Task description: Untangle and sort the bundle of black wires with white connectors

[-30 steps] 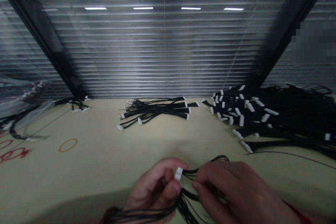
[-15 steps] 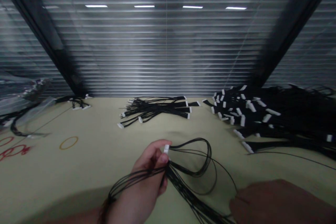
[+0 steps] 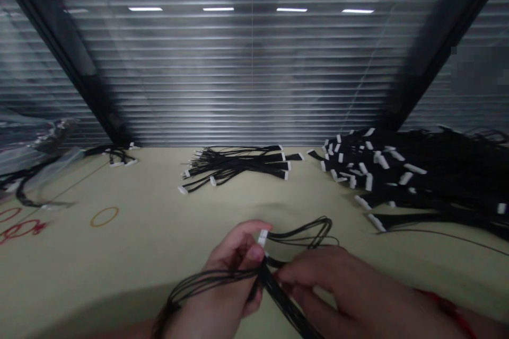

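Observation:
My left hand (image 3: 230, 275) pinches a wire harness by its white connector (image 3: 263, 238), thumb on the near side. Black wires (image 3: 314, 230) leave the connector to the right and loop back. A thick bundle of the harness (image 3: 284, 302) runs down toward the lower right, and thinner strands arc left over my left wrist. My right hand (image 3: 338, 286) is beside the bundle, its fingers closed around the black wires just right of the connector. Its fingertips are partly hidden, so the exact grip on single wires is unclear.
A small stack of harnesses (image 3: 242, 161) lies at the back middle. A large pile of black harnesses (image 3: 437, 169) with white connectors fills the right side. At left are a yellow rubber band (image 3: 104, 216), red bands (image 3: 19, 229) and a plastic bag (image 3: 24, 137). Blinds (image 3: 250, 63) stand behind.
My right hand has moved left and up from the lower right to the wires near the connector. The wire loop is squeezed narrower. My left hand has shifted slightly right and down.

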Demonstrator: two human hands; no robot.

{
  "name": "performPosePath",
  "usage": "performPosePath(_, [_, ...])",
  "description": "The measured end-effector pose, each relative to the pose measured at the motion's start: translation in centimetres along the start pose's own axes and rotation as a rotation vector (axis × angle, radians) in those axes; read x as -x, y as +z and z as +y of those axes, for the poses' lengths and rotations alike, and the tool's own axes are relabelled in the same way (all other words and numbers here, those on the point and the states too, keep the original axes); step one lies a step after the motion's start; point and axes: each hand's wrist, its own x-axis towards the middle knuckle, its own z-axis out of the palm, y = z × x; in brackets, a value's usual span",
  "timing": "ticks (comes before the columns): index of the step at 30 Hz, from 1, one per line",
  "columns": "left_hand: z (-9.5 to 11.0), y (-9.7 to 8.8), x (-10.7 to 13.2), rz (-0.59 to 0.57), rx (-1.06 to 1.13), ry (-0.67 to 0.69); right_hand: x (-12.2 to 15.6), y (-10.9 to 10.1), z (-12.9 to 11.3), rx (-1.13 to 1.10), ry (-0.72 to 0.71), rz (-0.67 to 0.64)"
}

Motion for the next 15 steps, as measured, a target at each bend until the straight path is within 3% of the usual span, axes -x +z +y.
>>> performPosePath(11, [-1.3, -0.2, -0.3, -0.107, 0.058, 0.138, -0.2, 0.7, 0.4, -0.274, 0.273, -0.133])
performPosePath(15, [-1.1, 0.0, -0.3, -0.107, 0.054, 0.143, -0.3, 0.3, 0.4, -0.253, 0.25, -0.138])
